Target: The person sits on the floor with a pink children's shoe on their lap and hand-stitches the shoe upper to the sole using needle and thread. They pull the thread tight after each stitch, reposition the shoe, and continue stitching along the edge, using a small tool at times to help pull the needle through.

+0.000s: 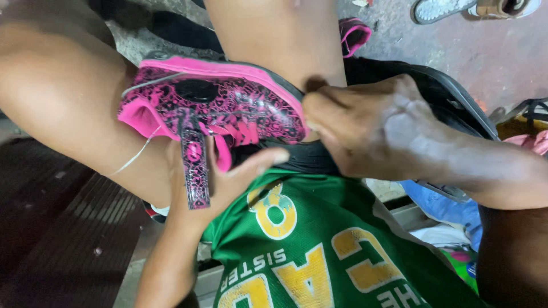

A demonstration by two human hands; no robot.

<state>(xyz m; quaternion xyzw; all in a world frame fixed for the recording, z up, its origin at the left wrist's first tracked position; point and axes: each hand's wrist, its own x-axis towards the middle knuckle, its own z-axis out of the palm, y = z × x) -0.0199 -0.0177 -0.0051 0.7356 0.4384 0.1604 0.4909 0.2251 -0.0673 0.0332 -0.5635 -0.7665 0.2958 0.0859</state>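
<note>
While both hands' fingers grip a pink shoe [211, 105], stained concrete floor [456, 51] shows.

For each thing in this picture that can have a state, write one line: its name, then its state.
pink shoe: held on its side between both hands, above the lap
strap: undone, hanging loose
white thread: slack, trailing from the shoe
left hand: cupped under the shoe, supporting it
right hand: fingers pinched at the shoe's edge
sandal: lying on the floor
</note>
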